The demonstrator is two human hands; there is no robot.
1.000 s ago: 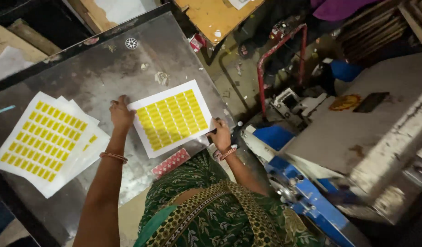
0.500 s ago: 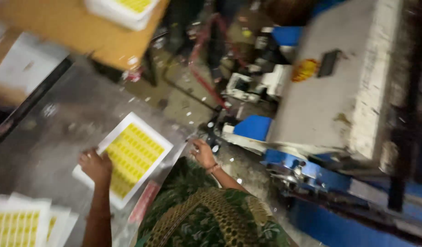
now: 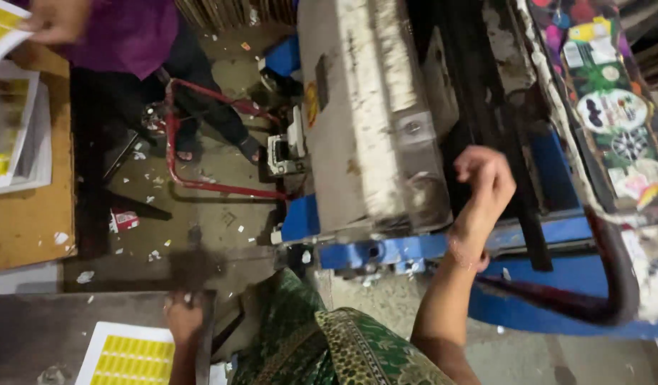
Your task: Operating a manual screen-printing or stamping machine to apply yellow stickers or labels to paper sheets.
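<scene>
My left hand rests on the grey metal table, just past the top right corner of a white sheet of yellow stickers; it is blurred and seems to hold nothing. My right hand is raised over the grey and blue machine, its fingers curled into a loose fist with nothing visible inside. My green patterned clothing fills the bottom centre.
Another person in a purple top stands at the top left, holding a sticker sheet over a wooden table with stacked sheets. A red metal frame stands on the littered floor. Colourful printed sheets lie far right.
The view has swung right toward the machine. My right hand has left the table edge and risen over the machine. My left hand has slid off the sticker sheet to its top corner.
</scene>
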